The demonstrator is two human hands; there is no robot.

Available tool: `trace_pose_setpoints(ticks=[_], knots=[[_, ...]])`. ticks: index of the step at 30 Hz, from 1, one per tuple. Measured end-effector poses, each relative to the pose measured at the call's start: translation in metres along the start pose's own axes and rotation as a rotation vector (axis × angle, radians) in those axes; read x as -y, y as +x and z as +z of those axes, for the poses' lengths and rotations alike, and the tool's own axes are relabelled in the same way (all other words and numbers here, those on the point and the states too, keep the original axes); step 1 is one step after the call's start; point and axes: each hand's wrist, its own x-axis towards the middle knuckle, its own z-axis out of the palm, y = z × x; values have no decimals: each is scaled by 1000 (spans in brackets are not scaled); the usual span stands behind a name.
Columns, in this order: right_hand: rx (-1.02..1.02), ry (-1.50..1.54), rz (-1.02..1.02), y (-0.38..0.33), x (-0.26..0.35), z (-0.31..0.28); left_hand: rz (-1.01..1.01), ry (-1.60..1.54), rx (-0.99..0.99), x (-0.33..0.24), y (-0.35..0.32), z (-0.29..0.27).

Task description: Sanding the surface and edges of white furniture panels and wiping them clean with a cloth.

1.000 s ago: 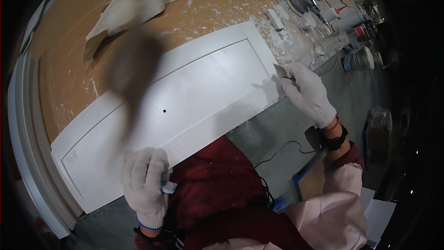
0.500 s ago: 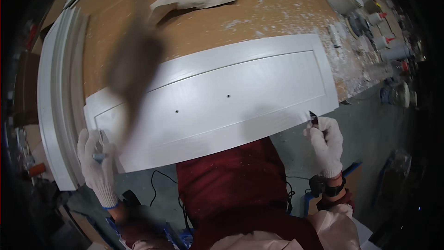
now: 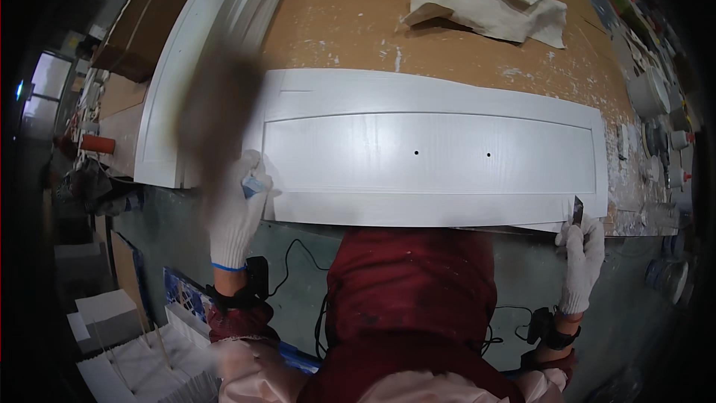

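Note:
A white framed panel (image 3: 358, 153) with two small dark holes lies flat along the near edge of the table. My left hand (image 3: 242, 205), in a white knit glove, is at the panel's left end. Its fingers are curled around a small light-blue piece (image 3: 255, 185), too unclear to name. At the panel's near right corner is my gloved right hand (image 3: 583, 257), closed on a small dark blade-like tool (image 3: 578, 211) that points up over the panel. A blurred brown smear hides part of the view beside my left hand.
More white panels (image 3: 168, 116) stand stacked at the left. A crumpled beige cloth (image 3: 514, 11) lies on the brown tabletop (image 3: 335, 37). Tubs and bottles, among them a white tub (image 3: 649, 95), crowd the right side. Black cables (image 3: 289, 254) hang below the table edge.
The view has shifted, so the panel appears level and farther right. My left hand has turned, its fingers more curled around the blue piece. The right hand still holds the dark tool.

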Motion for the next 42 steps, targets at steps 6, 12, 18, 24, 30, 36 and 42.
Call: trace_pose_setpoints(ticks=[6,12,18,24,30,36,42], knots=[[61,-31,6,33,5,8,-191,-275,387,23,-50,-35],[100,2,-6,46,21,22,115,-397,24,42,-13,8],[135,12,-7,69,24,47,121,-257,84,37,-25,5],[143,-10,-55,100,36,47,144,-152,185,4,-83,4],[200,-102,-147,134,42,48,243,-419,507,-11,-115,10],[88,-548,-351,131,54,34,811,-280,1005,-69,-149,43],[281,-764,-364,121,57,27,1541,-288,64,-148,-156,68]])
